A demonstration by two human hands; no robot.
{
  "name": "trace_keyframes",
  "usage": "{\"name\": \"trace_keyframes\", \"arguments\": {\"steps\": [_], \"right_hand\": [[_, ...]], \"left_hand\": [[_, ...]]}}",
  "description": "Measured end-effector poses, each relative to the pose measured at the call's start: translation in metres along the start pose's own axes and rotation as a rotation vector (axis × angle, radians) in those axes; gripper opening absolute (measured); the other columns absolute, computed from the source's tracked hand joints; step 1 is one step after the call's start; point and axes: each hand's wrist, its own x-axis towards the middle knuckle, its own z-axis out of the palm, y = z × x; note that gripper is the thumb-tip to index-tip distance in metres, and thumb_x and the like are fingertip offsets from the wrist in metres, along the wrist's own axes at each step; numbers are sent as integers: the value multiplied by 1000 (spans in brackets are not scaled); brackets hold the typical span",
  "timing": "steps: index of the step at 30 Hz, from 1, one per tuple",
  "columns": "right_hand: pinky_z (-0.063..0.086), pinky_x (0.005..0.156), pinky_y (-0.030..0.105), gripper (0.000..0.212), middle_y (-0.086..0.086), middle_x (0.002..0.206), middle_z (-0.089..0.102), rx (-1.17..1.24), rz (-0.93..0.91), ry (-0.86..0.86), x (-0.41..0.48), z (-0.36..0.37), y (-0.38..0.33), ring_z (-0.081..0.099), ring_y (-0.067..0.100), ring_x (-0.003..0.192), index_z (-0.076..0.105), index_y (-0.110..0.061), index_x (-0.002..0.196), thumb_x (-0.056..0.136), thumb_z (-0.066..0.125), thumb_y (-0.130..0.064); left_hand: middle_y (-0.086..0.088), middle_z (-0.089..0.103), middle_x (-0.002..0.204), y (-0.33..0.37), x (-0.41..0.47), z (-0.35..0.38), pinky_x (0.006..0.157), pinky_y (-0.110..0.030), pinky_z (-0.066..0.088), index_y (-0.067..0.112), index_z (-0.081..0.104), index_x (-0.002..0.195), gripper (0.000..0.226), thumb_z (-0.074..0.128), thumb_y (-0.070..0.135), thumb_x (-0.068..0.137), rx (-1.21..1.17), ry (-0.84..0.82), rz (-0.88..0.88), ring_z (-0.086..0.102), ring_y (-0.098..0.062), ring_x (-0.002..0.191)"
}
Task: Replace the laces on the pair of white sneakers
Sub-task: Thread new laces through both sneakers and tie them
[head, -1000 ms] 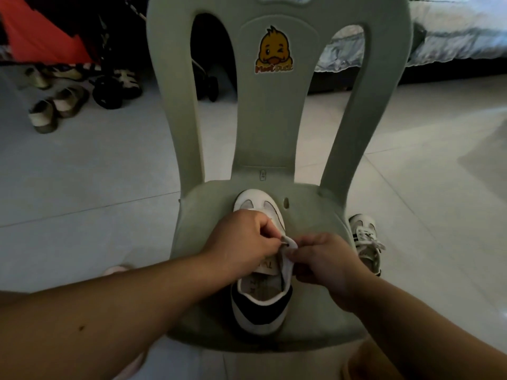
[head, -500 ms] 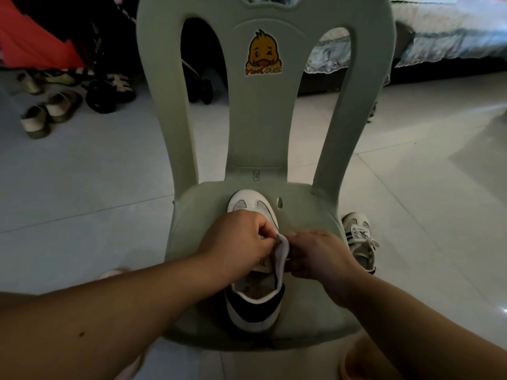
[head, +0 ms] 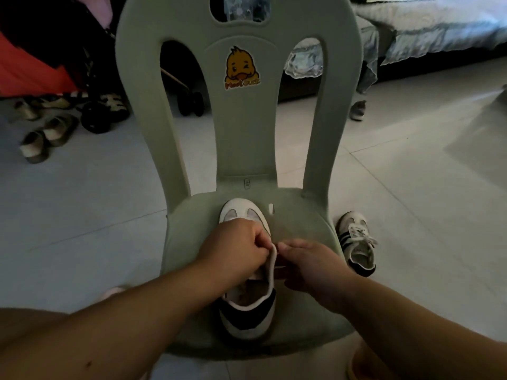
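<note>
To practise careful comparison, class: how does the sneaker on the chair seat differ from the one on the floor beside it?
The seat sneaker rests on the chair; the floor sneaker on the tiles to its right. Left hand and right hand pinch the seat sneaker's upper; the floor sneaker is untouched. The floor sneaker shows white laces; hands hide the seat sneaker's eyelets. Both are white with dark trim, toes pointing away.

Reaching forward with both bare forearms from the lower corners, wrists converging. Pinching the raised white edge of the sneaker with the left hand, knuckles up, fingers curled tight. Holding the right hand just beside it, fingertips curled toward the same edge; unclear what is pinched there.
</note>
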Motion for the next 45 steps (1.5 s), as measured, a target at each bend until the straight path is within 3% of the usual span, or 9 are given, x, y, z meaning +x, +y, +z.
{"name": "trace_keyframes", "arguments": {"steps": [9,18,25,33,35,37,40,43,45], "right_hand": [[44,65,30,11,3,77,65,249,1,-2,5,10,6,59,17,72,63,-14,88,94,55,-16],[52,87,47,16,6,91,69,135,-178,307,-8,1,-2,64,26,93,62,-19,81,93,53,-19],[48,82,38,16,4,95,67,515,-285,332,-29,-55,-26,64,16,88,55,-12,95,101,40,-13],[42,61,25,26,3,80,54,1085,-293,449,-49,-126,-49,57,14,69,47,-12,81,100,30,-7],[38,46,17,24,3,69,46,904,-257,415,-43,-124,-43,47,9,47,47,-13,77,98,36,-7],[32,38,16,19,5,66,50,336,-227,403,-36,-111,-33,43,7,37,55,-11,81,98,46,-11],[42,57,22,14,0,85,67,-453,-342,254,-32,-74,-19,58,9,65,66,-18,96,94,57,-29],[43,79,24,31,-4,108,68,-684,-390,86,-26,-37,-9,58,8,90,63,-24,121,92,58,-37],[41,68,21,26,-9,93,68,-792,-411,91,-21,-23,-7,58,7,81,67,-27,112,91,58,-40]], "left_hand": [[14,63,92,2,-12,-3,77,-20,47,33,73,86,8,71,29,79,22,121,-5,59,-4,85],[-6,40,140,-14,-32,7,104,-33,35,28,37,141,69,67,31,79,120,135,-280,38,-29,127],[-6,51,131,-13,-33,18,95,-27,42,23,47,134,58,66,18,79,-10,167,-310,53,-22,115],[-4,56,128,-15,-31,18,93,-27,45,22,47,133,55,64,18,81,-7,167,-312,56,-20,113],[-2,57,129,-14,-31,19,91,-25,44,22,46,134,56,63,15,82,-26,159,-298,56,-19,113],[-1,56,130,-14,-31,19,88,-23,43,23,44,136,59,63,13,81,-52,151,-279,56,-17,113],[0,56,129,-14,-31,18,90,-25,44,27,46,136,62,64,11,79,-66,150,-248,56,-16,111],[-1,55,126,-14,-28,17,95,-29,46,30,48,135,62,64,13,77,-26,145,-205,55,-16,111],[-1,54,127,-13,-26,17,95,-27,44,30,48,135,62,64,14,77,-11,140,-189,54,-16,111]]}}
